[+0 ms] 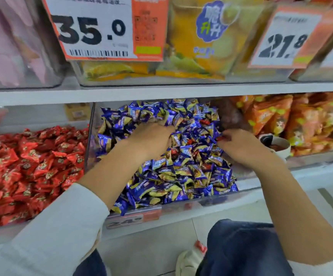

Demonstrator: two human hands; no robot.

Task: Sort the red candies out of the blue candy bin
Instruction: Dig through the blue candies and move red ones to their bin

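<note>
A clear bin [201,203] in the middle of the lower shelf is heaped with blue and gold wrapped candies [181,176]. A few red candies [205,122] lie scattered among them. My left hand [151,139] rests palm down on the heap, its fingers dug in among the blue candies. On the right side of the bin my right hand [239,145] pinches a red candy [222,138] at its fingertips. To the left, a neighbouring bin holds a pile of red wrapped candies [28,168].
Orange snack packs [301,120] fill the bin to the right, with a white scoop [277,145] in front of them. Above, a shelf [161,92] carries clear bins with yellow packs and price cards. My knees and a shoe show below over a tiled floor.
</note>
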